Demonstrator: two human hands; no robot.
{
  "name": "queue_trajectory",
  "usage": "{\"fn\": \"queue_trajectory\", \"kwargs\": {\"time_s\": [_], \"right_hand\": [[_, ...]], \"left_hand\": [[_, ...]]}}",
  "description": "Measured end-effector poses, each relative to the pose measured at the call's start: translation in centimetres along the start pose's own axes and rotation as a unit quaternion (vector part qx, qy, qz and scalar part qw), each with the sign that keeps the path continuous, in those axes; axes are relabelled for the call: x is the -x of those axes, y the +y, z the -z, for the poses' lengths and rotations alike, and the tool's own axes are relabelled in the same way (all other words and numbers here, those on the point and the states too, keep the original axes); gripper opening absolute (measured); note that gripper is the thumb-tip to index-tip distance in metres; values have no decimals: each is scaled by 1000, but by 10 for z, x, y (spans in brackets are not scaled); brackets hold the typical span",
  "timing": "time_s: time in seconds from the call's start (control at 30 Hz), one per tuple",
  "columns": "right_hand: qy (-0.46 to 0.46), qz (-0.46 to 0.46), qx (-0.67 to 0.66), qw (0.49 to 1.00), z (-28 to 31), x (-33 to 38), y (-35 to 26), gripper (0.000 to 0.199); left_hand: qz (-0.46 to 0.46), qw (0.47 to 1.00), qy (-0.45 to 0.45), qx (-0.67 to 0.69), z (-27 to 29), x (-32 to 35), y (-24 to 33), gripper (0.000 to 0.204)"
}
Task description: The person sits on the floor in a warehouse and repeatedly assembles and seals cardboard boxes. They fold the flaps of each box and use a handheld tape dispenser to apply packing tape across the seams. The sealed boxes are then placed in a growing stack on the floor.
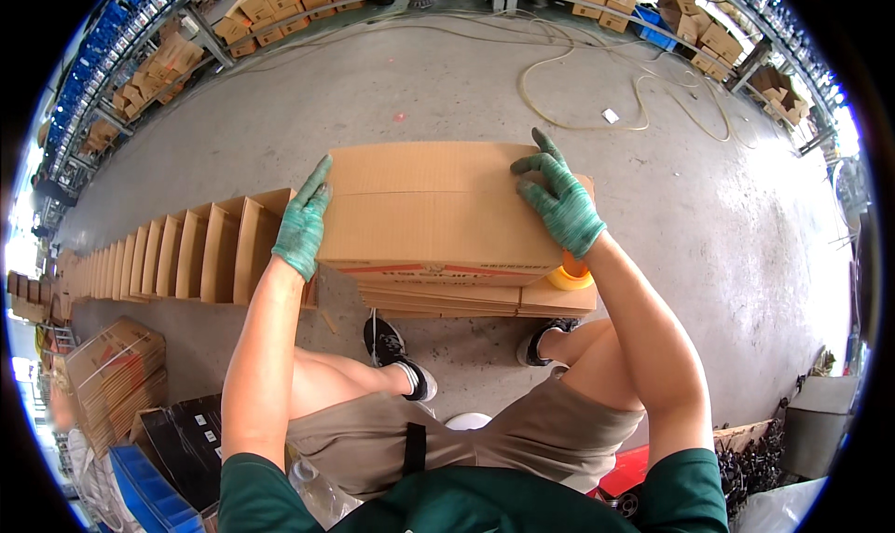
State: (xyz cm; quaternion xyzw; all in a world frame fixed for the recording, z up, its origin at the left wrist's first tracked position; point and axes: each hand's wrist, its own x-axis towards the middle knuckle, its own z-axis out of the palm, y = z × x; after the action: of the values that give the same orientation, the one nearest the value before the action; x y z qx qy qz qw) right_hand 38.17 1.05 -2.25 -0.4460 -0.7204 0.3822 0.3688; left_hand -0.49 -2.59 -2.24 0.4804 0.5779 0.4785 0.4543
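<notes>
A brown cardboard box [419,221] with red print on its near side sits in front of me, its top flaps meeting along a seam. Both my hands wear green knit gloves. My left hand [304,218] lies along the box's left edge, fingers stretched out. Over the right end of the top is my right hand [561,198], fingers spread. Beneath the box is a tied stack of flat cartons [447,302]. A yellow-orange ring-shaped thing [569,278], perhaps a tape roll, lies by my right wrist, partly hidden.
A long row of open boxes [196,253] stretches off to the left. Bundled flat cartons [114,375] and a blue bin [154,486] stand at the lower left. A hose [559,118] winds over the floor beyond, before racks with cartons [289,11]. A grey container [820,426] is lower right.
</notes>
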Motion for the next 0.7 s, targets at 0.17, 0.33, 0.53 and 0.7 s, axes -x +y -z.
{"fn": "queue_trajectory", "kwargs": {"time_s": [0.17, 0.33, 0.53, 0.7], "right_hand": [[-4, -15, -9, 1000, -3, 3, -4, 31], [28, -15, 65, 997, -8, 7, -9, 47], [40, -32, 66, 997, -11, 7, -13, 53], [77, -91, -158, 980, 11, 4, 5, 47]], "left_hand": [[-7, 999, 1, -32, -3, 1, 0, 42], [-113, 982, -14, -154, 3, -5, -16, 44], [-105, 980, -33, -165, 4, -2, -13, 44], [-121, 974, -23, -189, 8, -8, -21, 44]]}}
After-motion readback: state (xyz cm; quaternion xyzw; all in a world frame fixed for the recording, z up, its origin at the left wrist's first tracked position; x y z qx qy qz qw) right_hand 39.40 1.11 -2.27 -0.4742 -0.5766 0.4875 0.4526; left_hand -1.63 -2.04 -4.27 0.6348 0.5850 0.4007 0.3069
